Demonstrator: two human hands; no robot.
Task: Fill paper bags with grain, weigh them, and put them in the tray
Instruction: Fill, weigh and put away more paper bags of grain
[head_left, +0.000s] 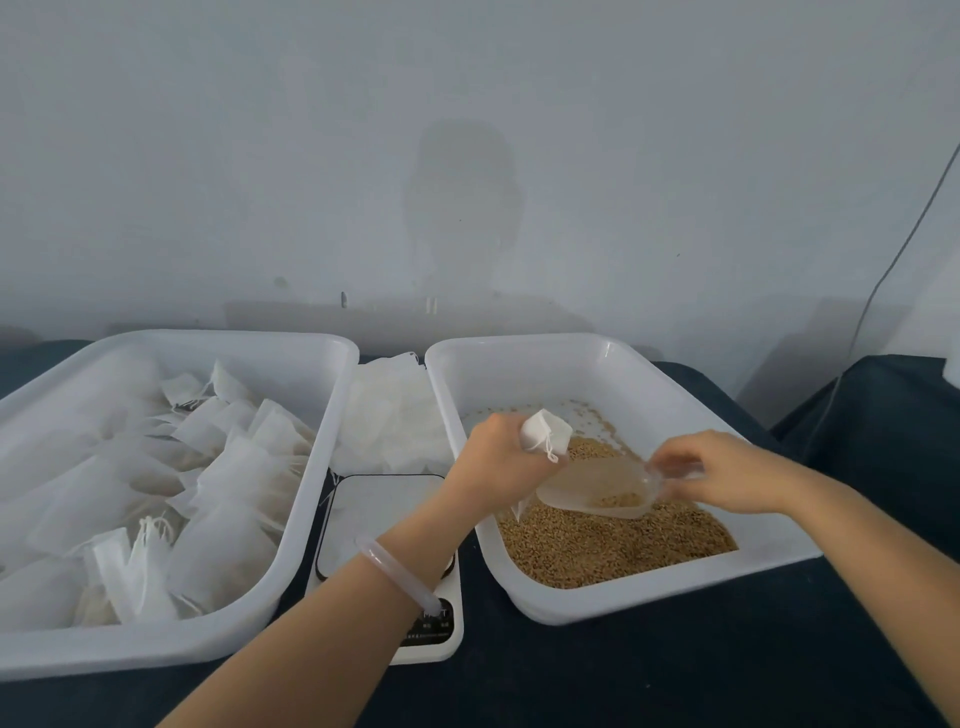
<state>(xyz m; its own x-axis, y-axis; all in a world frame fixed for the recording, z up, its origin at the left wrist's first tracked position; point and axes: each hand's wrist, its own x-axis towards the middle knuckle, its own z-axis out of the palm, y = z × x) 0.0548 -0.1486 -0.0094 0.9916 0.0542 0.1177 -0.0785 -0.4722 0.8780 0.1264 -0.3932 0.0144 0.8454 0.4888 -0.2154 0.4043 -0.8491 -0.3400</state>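
Lower left: one white tray (311, 519) heaped with filled bags (218, 499), too many to count; centre: one scale (363, 519), empty bag stack (389, 415) behind; left hand (493, 462) pinches one paper bag (545, 431); right: one grain tray (675, 405); right hand (727, 473) grips one clear scoop (597, 488) holding grain (623, 540).

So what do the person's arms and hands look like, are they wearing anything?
Both forearms are bare, with no sleeves in view and no gloves on the hands. The left hand has a smooth, translucent pale bangle round its wrist. The right hand shows no jewellery.
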